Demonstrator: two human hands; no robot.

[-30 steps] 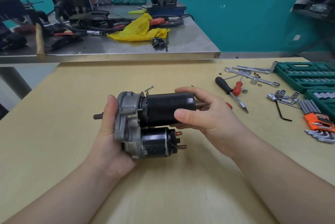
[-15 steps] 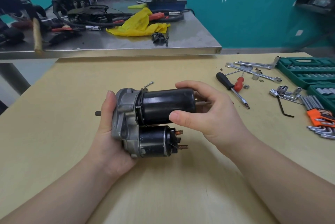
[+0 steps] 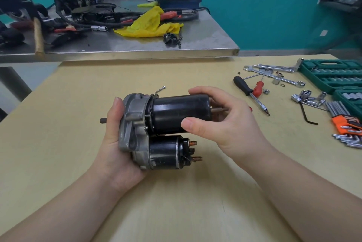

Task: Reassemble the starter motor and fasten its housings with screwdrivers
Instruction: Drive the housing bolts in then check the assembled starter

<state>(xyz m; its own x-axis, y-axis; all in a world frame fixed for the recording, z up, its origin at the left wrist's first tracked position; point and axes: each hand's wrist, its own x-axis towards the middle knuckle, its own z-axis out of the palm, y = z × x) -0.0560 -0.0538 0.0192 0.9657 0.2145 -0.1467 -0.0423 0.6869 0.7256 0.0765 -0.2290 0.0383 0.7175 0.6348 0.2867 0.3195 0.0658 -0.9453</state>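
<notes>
Two bare hands held a starter motor (image 3: 162, 130) just above the middle of a pale wooden bench (image 3: 176, 202). The left hand (image 3: 117, 144) cupped the grey cast nose housing (image 3: 133, 122) from below and behind, its fingers wrapped around the far side, with a short shaft stub (image 3: 103, 120) poking out past the thumb. The right hand (image 3: 221, 122) gripped the end of the black cylindrical motor body (image 3: 180, 113), thumb on the near side and fingers curled over the top, while a thin shaft (image 3: 219, 109) stood out of the open end between the fingers. The smaller black solenoid (image 3: 166, 153) sat beneath the main body, its two copper terminals (image 3: 193, 143) pointing right. A loose screw (image 3: 160, 89) lay on the bench just behind the motor. Toward the right edge lay a black-handled screwdriver (image 3: 250, 95) crossed by a red-handled one (image 3: 258, 88), spanners (image 3: 274, 74), loose sockets (image 3: 307, 98), hex keys in an orange holder (image 3: 346, 122) and green socket cases (image 3: 333, 75). Behind, a steel bench (image 3: 195, 46) carried a yellow cloth (image 3: 148, 25) and cables.
</notes>
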